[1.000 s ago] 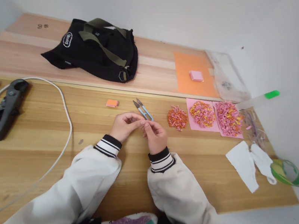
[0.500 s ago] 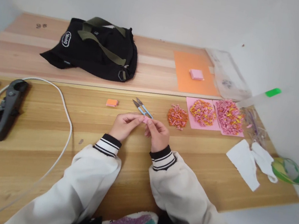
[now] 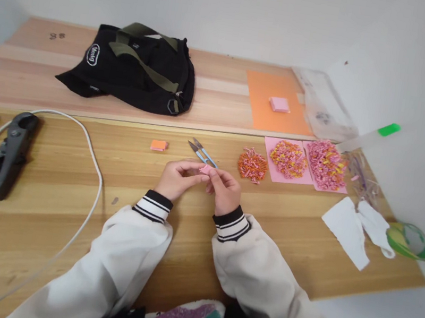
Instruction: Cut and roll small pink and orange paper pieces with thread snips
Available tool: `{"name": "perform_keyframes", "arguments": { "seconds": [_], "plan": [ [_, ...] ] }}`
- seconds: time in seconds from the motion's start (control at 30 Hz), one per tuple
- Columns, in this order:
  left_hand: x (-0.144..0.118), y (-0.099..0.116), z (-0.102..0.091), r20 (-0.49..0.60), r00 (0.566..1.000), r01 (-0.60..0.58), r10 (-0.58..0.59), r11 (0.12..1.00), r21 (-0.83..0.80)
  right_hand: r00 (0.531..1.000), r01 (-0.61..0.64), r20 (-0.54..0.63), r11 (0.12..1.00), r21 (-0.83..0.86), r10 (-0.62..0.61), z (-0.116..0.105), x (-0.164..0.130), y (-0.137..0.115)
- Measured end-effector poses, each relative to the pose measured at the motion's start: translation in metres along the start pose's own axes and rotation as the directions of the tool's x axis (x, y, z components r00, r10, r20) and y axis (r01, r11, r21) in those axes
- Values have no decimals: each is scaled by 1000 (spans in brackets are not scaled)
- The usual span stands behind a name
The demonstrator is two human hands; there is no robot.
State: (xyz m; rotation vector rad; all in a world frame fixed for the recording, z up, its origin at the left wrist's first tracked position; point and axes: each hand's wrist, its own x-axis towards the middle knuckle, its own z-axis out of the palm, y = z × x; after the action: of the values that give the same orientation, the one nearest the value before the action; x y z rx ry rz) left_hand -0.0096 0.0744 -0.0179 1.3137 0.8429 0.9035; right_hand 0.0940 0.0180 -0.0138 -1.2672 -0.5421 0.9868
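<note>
A small piece of pink paper (image 3: 206,169) is pinched between my two hands, its edge partly curled. My left hand (image 3: 179,179) is closed on it from the left, thumb along the front. From the right, my right hand (image 3: 225,189) grips it between thumb and fingers. Just beyond my fingertips lie thread snips (image 3: 202,152) with blue handles, blades pointing away to the left. To their left is a small stack of orange and pink paper pieces (image 3: 158,145). A pile of thin orange and pink paper rolls (image 3: 252,165) lies to the right of my hands.
Two pink sheets bear heaped rolls (image 3: 288,160) and a bigger heap (image 3: 325,165). Behind lie an orange sheet (image 3: 257,115) with a pink paper stack (image 3: 279,104), and a black bag (image 3: 144,78). A white cable (image 3: 101,179) and black tool (image 3: 8,159) are at left; white paper (image 3: 346,231) at right.
My left thumb has shifted slightly right and down over the pink paper, and more of the paper's upper edge now shows, curled. The other things stay in place.
</note>
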Motion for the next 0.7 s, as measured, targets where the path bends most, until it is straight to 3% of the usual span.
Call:
{"name": "perform_keyframes", "arguments": {
  "seconds": [0.7],
  "plan": [
    [-2,5,2,17,1000,-11,11,1000,14,1000,-8,-27,999,41,9,0,1,2]
  ]
}}
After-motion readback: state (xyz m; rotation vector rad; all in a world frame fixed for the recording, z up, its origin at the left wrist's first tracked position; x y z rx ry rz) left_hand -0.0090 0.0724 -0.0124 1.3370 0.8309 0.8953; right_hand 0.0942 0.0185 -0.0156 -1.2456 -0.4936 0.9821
